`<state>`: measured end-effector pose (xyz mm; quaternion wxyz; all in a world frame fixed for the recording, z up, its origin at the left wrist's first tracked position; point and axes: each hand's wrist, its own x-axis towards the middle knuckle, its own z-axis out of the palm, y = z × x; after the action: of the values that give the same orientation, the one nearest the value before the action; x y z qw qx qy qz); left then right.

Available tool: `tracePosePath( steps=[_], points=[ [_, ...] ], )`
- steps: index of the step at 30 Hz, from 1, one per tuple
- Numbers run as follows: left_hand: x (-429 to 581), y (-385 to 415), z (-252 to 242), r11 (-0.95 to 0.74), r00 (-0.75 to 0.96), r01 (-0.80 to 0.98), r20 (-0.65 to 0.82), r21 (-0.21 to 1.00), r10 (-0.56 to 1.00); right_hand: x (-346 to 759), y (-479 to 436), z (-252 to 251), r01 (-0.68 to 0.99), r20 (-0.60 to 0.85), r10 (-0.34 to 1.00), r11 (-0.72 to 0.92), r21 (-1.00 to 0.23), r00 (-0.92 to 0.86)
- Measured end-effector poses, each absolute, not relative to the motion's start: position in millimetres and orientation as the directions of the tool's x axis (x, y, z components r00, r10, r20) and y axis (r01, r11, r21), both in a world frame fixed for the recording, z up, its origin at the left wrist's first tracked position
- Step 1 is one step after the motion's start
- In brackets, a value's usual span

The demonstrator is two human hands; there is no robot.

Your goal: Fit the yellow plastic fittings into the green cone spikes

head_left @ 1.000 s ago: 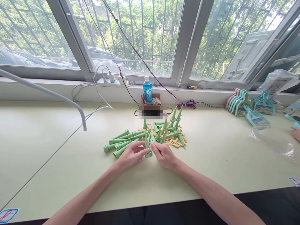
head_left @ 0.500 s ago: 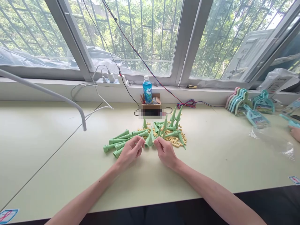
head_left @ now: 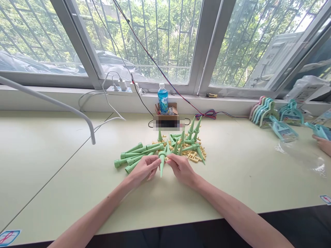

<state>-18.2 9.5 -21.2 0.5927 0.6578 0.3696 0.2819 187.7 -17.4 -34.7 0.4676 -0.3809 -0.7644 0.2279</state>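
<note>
My left hand [head_left: 147,167] is closed on a green plastic watering spike [head_left: 161,163], whose tapered tip points down toward me. Pinched in the fingers of my right hand [head_left: 182,168] is a small yellow valve piece [head_left: 167,159], right beside the spike's collar; whether it sits in the spike is too small to tell. Left of the hands lie several green spikes [head_left: 131,155] on their sides. Behind my right hand, more green spikes [head_left: 191,129], some upright with tips up, stand among a heap of yellow valve pieces [head_left: 198,156].
A blue bottle [head_left: 162,100] rises from a small cardboard box [head_left: 174,109] at the back. Coiled wires [head_left: 209,114] lie beside it. A grey-white tube [head_left: 77,113] reaches in from the left. Small dustpans [head_left: 267,112] and another person's hand [head_left: 322,143] are at the right.
The spike in my left hand has swung so its tip points down toward me. My right hand has brought the yellow piece against its collar. The other person's hand has lifted a blue dustpan.
</note>
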Motion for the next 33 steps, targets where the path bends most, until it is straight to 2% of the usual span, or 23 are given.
tracePosePath(
  steps=[5, 10, 14, 23, 28, 33],
  points=[
    [-15.3, 5.2, -11.0, -0.111, 0.576, 0.229, -0.043, 0.967, 0.817, 187.0, -17.9, -34.0, 0.327, 0.512, 0.827, 0.563, -0.759, -0.233],
    [-11.0, 1.6, -12.2, -0.364, 0.544, 0.28, 0.166, 0.888, 0.822, 184.0, -20.7, -32.0, 0.271, 0.454, 0.866, 0.497, -0.824, -0.209],
    [-8.9, 1.6, -15.5, -0.409, 0.541, 0.286, 0.206, 0.867, 0.815, 182.6, -20.2, -32.4, 0.258, 0.443, 0.875, 0.482, -0.838, -0.196],
    [-6.5, 0.8, -13.1, -0.249, 0.461, 0.261, 0.106, 0.933, 0.881, 183.2, -20.2, -34.1, 0.337, 0.508, 0.845, 0.533, -0.776, -0.166],
    [-7.0, 2.5, -8.7, -0.138, 0.491, 0.222, 0.012, 0.965, 0.871, 185.0, -19.9, -35.0, 0.337, 0.526, 0.834, 0.55, -0.765, -0.167],
    [-9.4, 5.0, -10.2, -0.007, 0.537, 0.127, -0.062, 0.992, 0.841, 186.7, -21.1, -31.4, 0.305, 0.558, 0.779, 0.627, -0.717, -0.288]
  ],
)
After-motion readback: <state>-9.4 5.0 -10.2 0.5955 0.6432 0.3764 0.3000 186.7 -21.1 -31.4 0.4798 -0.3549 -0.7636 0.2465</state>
